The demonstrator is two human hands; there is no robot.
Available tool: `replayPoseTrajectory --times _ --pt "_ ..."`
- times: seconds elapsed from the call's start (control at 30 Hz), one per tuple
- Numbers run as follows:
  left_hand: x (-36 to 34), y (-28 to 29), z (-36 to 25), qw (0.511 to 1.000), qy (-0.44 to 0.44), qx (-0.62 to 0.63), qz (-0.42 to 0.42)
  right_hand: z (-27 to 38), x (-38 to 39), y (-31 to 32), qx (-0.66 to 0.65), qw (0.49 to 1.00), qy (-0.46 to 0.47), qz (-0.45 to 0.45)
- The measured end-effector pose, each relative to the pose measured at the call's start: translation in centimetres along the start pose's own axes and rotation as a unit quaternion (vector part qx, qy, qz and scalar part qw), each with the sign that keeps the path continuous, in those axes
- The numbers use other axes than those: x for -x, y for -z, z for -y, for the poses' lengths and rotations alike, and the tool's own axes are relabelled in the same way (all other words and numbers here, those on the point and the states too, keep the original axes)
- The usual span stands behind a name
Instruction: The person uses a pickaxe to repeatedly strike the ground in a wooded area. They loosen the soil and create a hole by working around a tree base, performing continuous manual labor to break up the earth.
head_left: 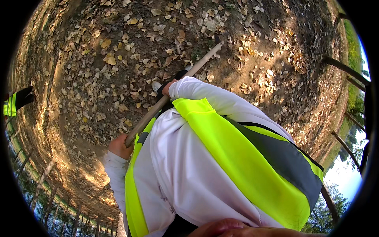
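Gripping a long, pale wooden pole (173, 89), round in section like the handle of a rake or broom, the person has both hands on it. The left hand (119, 147) is clenched around the near butt end, low beside the chest. The right hand (169, 87) wraps the shaft about midway along the part in view, fingers curled tight under a white sleeve (213, 96). The pole runs diagonally up and to the right from the left hand, across the front of the white shirt and fluorescent yellow vest with a grey band (237, 158), and out over the ground. Its far end is cut off from sight near the dark patch of soil, so the head of the tool cannot be made out.

Such a shaft looks stiff and fairly light, with most of the weight likely at the hidden far end. Smooth, bare wood can turn in a dry palm, so a wide, two-handed hold like this one seems the sound way to steer it: one hand at the butt for leverage, the other further down for control.

Below lies a dirt path strewn with dry yellow-brown leaves (118, 71). A dark shoe with a pale toe (157, 85) peeks out by the right hand. Another person's yellow vest and dark sleeve (15, 102) show at the far left edge.
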State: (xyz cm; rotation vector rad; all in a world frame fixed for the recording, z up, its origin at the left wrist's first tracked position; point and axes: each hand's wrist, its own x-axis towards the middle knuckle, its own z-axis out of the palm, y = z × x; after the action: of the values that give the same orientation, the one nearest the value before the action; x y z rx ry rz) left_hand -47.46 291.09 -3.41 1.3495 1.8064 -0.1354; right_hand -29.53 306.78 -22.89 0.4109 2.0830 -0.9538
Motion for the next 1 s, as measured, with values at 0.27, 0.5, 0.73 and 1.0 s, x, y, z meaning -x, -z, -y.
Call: replayPoseTrajectory --times 0.27,0.5,0.73,1.0 --pt "-3.1 -2.4 0.6 0.993 -0.083 0.076 -0.037 -3.5 0.6 -0.8 0.020 0.997 -0.065 0.045" --pt "-2.6 -1.1 0.6 0.999 -0.031 0.031 0.010 -3.2 -1.2 -0.1 0.047 0.997 -0.058 0.036" --pt "3.8 6.6 0.8 0.996 0.009 -0.080 -0.023 5.6 -3.1 2.6 0.030 0.998 0.050 -0.031" --pt "1.4 8.8 -0.4 0.993 -0.012 -0.112 -0.025 5.1 0.1 4.6 -0.040 0.996 0.016 -0.076"
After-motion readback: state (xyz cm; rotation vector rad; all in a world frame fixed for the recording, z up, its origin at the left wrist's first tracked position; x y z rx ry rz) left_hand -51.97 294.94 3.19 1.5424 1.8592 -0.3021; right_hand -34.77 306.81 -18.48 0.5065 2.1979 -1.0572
